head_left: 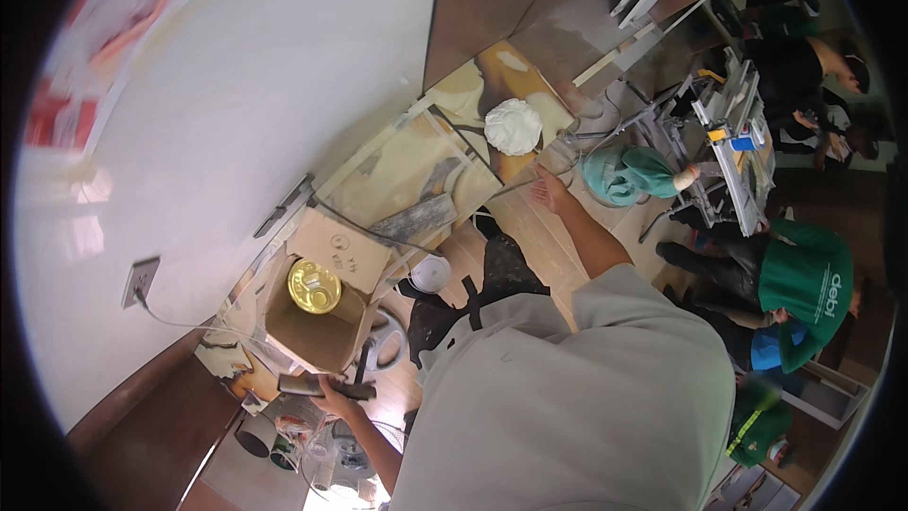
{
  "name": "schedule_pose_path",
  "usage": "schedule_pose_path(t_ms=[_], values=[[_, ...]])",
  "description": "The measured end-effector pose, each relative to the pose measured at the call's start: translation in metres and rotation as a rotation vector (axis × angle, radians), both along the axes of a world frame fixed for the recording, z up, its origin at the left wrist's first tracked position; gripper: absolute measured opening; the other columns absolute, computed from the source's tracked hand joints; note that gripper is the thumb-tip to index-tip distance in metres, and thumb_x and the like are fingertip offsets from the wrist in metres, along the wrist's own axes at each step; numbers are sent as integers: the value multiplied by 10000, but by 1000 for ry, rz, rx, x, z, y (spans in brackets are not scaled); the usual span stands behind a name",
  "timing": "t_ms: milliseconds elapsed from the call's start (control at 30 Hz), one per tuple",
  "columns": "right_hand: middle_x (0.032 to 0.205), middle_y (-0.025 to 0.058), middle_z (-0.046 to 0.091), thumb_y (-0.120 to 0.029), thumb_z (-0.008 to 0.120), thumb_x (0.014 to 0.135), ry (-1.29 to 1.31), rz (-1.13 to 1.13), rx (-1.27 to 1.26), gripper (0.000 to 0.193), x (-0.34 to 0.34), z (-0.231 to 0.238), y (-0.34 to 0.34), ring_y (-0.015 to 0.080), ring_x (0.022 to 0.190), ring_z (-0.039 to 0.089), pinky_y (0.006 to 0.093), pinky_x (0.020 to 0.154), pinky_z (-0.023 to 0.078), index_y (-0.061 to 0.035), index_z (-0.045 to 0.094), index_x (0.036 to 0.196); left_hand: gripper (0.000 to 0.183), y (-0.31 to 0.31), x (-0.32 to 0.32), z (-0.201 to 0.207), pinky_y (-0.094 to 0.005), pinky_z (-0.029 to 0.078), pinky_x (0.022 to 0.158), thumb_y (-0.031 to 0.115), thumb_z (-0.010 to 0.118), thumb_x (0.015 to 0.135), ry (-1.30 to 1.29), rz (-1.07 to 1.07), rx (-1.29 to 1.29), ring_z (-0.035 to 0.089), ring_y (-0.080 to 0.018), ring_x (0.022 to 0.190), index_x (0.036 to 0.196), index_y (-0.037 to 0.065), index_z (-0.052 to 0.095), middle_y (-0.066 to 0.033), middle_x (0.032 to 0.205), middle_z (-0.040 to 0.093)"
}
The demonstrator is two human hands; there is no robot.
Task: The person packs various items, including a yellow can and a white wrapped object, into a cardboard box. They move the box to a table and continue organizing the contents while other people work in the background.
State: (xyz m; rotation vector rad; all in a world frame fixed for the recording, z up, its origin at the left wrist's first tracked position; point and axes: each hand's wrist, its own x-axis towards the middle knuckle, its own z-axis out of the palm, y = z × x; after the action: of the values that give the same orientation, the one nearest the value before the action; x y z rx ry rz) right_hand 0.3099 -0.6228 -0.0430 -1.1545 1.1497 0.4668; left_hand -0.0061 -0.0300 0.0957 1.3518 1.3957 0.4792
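Observation:
My left hand (338,401) is closed around a dark, long, flat thing (301,385), too unclear to name, just beside an open cardboard box (284,298). In that box sits a round gold tin (314,286). My right hand (549,191) is held out with its fingers stretched and nothing in it. It is nearest to a crumpled white bundle (514,127), which lies on a stained brown-and-cream board (492,66). A grey stone-patterned strip (413,216) rests on the glossy cream slab (378,172) between my hands.
A teal bag (619,175) stands right of my right hand, beside a metal-framed machine (733,142). Co-workers in green tops (804,270) are at the right. A white bucket (430,273) sits by my legs. A cable runs from the wall socket (140,281) past the box.

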Motion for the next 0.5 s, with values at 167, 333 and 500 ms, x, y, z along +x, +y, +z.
schedule_pose_path(t_ms=[167,333,500], values=[[1294,166,403,-562,754,664,3,-15,-57,940,79,-66,-66,275,1139,429,422,961,391,-67,345,1352,694,-124,-70,17,-407,509,776,280,709,798,560,-177,310,595,-342,903,1255,-125,381,-273,1088,559],[1307,116,451,-449,803,658,-119,64,-34,913,130,-130,-81,240,1178,449,410,969,399,-87,348,1362,650,-254,-111,52,-460,441,878,282,754,679,1047,-476,258,573,-425,995,1131,-110,502,-302,1059,576],[1251,89,528,-222,847,651,-389,-93,-45,814,155,-196,-57,212,1133,519,346,956,427,-33,416,1315,591,-303,-111,79,-447,464,815,219,730,665,1086,-478,265,605,-415,954,1091,-118,497,-290,968,612]])
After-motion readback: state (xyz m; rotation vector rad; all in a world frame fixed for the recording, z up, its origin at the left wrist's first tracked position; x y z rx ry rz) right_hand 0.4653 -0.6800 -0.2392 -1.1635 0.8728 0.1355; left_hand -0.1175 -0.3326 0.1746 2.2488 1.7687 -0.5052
